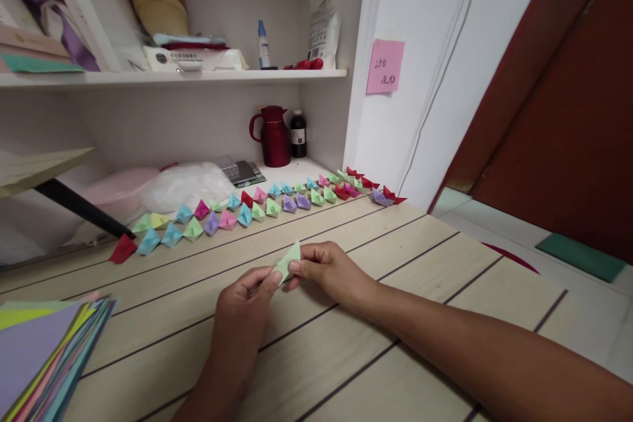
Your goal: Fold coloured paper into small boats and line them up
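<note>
A small light green folded paper piece is pinched between both my hands over the wooden desk. My left hand grips its lower left side with closed fingers. From the right, my right hand pinches the piece with thumb and fingers. Beyond them, two long rows of small folded paper boats in several colours run across the back of the desk.
A stack of coloured paper sheets lies at the left front. A red jug and a dark bottle stand in the shelf recess. A pink sticky note hangs on the white panel. The desk edge drops off at right.
</note>
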### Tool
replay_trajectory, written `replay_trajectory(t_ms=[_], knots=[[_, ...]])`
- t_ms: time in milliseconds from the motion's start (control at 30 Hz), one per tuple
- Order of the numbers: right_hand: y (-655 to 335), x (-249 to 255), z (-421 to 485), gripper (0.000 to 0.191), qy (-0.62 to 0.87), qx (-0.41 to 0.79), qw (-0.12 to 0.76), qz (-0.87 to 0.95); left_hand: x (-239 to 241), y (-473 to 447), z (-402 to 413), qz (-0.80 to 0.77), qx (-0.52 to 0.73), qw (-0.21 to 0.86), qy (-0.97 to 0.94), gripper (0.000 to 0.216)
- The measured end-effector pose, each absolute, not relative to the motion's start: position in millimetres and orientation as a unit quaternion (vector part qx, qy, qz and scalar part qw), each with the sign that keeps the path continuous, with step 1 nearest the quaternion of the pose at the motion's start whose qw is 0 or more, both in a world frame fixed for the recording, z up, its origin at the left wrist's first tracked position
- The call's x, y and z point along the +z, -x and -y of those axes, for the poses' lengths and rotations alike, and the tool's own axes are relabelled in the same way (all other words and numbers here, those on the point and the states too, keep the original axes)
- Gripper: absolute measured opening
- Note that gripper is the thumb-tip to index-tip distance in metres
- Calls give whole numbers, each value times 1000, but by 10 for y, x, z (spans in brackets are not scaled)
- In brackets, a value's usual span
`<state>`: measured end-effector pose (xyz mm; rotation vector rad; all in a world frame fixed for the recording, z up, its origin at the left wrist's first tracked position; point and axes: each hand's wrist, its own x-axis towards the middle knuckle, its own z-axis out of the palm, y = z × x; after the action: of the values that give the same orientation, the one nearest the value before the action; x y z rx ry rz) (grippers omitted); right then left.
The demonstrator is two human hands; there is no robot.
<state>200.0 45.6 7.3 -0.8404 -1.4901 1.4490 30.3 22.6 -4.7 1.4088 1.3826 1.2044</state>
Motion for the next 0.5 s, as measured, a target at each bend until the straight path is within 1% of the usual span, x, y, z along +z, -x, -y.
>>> replay_trajectory(t_ms=[167,300,367,500], knots=[[-1989,76,-473,42,317,604,442,582,-15,-326,-200,-556,465,410,-554,35],[-1980,61,-505,42,318,641,456,528,-14,-335,-198,-554,468,411,-552,30],[-1989,72,-513,39,330,650,462,504,-24,-336,-200,-549,468,409,-558,28],[-2021,96,-506,34,369,616,472,512,-46,-353,-194,-556,461,374,-582,23]])
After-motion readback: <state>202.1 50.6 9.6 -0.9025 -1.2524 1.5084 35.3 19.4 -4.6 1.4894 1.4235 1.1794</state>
